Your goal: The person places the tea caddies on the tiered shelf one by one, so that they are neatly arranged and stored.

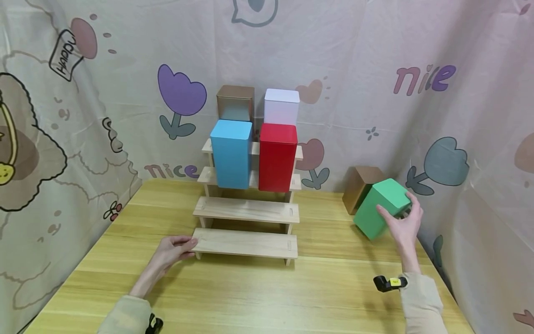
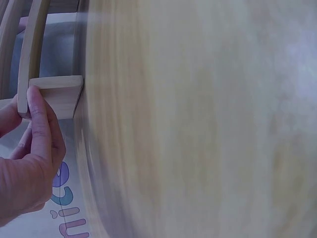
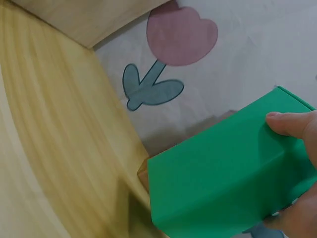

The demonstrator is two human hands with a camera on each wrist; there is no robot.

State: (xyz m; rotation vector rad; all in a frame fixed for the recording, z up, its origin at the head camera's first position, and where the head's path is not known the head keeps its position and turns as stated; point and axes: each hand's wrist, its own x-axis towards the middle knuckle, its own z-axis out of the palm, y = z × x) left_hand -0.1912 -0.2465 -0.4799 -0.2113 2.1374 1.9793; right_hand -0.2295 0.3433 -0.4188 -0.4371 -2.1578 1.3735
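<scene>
Two hands are working on my feeds, and I am seeing both of them gripping something. With the left hand [image 1: 174, 251], I am watching fingers and thumb pinching the left end of the lowest step of a wooden stand [image 1: 246, 243]. With the right hand [image 1: 403, 221], thumb and fingers are clasping the upper end of a green box [image 1: 375, 211], which is leaning at a tilt over the right rear of the worktop [image 1: 250, 297]; I am not managing to tell whether its lower edge is touching down. Just behind it, a brown box [image 1: 358, 184] is standing near the back edge, partly covered from my view. On the stand's third step up, a blue box [image 1: 231, 157] is standing left of a red box [image 1: 277, 160]. Behind these, on the top step, a bronze box [image 1: 235, 104] and a white box [image 1: 281, 107] are rising side by side. Beyond everything, a printed curtain [image 1: 333, 51] is hanging, showing tulips and lettering.
</scene>
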